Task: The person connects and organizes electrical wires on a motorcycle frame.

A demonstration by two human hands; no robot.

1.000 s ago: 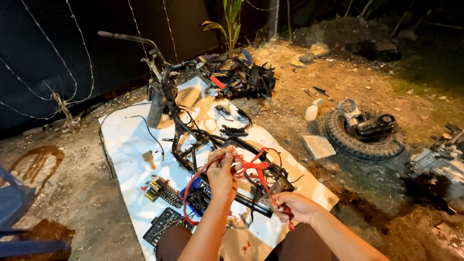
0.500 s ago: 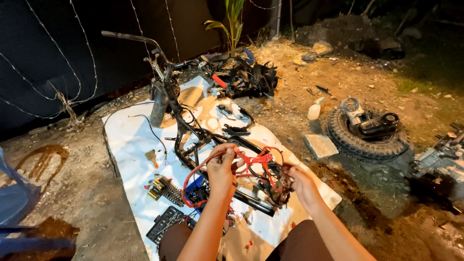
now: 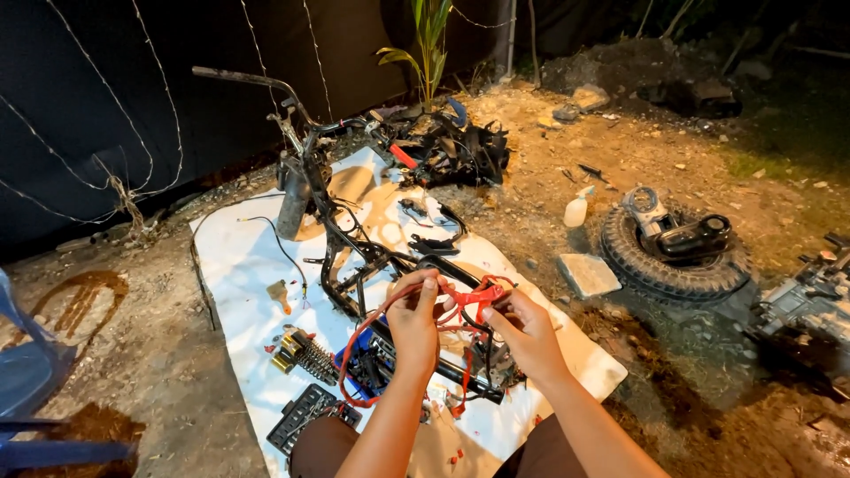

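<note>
My left hand (image 3: 414,317) and my right hand (image 3: 528,327) are raised together over a stripped black motorcycle frame (image 3: 341,232). Both pinch a bundle of red wires (image 3: 467,293) with red connectors. From the left hand a red wire loop (image 3: 347,352) hangs down toward the frame's rear. The frame lies on a white sheet (image 3: 239,265), with its handlebar (image 3: 237,80) pointing to the far left. My knees show at the bottom edge.
On the sheet lie a coil shock absorber (image 3: 305,354), a black socket tray (image 3: 303,416) and small parts. A tyre (image 3: 673,261) with engine parts on it, a stone block (image 3: 589,274) and a white bottle (image 3: 576,211) sit on dirt at right. A blue chair (image 3: 27,372) stands left.
My right hand rose from low at the right and came in next to my left hand, taking hold of the red wire bundle. The left hand stayed nearly in place.
</note>
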